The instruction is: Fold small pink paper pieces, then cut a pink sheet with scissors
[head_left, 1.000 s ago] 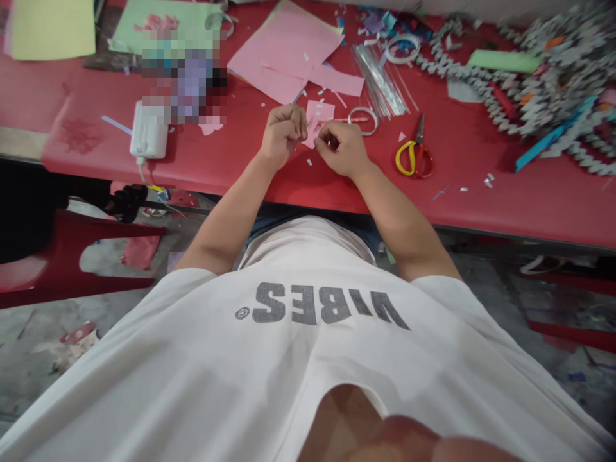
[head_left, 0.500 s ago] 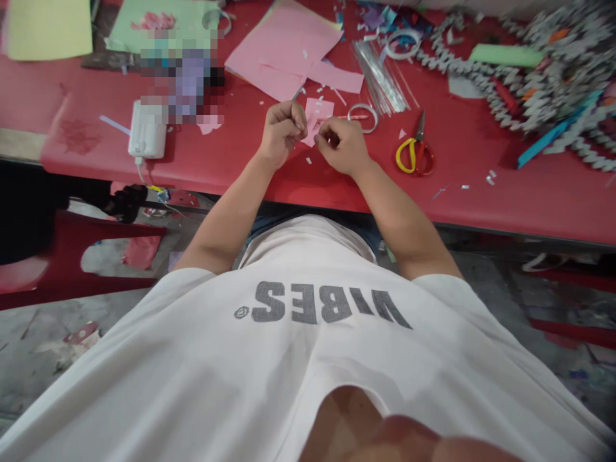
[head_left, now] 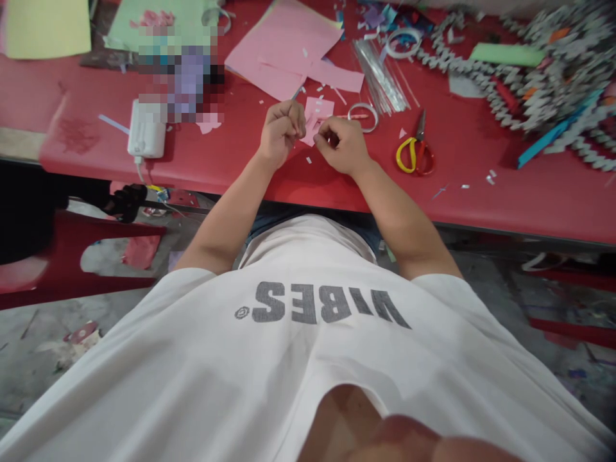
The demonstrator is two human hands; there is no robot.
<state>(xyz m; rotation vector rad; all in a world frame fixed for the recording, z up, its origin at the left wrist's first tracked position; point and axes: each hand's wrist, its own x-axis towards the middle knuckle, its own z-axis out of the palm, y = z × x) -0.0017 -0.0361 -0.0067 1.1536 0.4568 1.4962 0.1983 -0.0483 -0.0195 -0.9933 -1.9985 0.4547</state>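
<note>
Close together over the red table, both of my hands have their fingers pinched. My left hand (head_left: 282, 131) is closed, its fingertips pointing toward the right one; anything between them is too small to make out. My right hand (head_left: 342, 144) has thumb and forefinger bent into a pinch, and what it grips is hidden as well. Between and behind the hands lies a small pink paper piece (head_left: 318, 110) with tiny white bits on it. Just beyond my right hand is a roll of clear tape (head_left: 363, 117). Scissors (head_left: 414, 151) with yellow and red handles lie further right.
Pink sheets (head_left: 283, 48) lie behind the hands, beside a bundle of clear strips (head_left: 382, 77). Grey garlands (head_left: 553, 70) pile up at the back right. A white power bank (head_left: 147, 131) with a cable sits left. The table's front edge (head_left: 481, 221) runs before me.
Both hands stay in nearly the same place, with only slight finger movement. Nothing on the table has visibly shifted.
</note>
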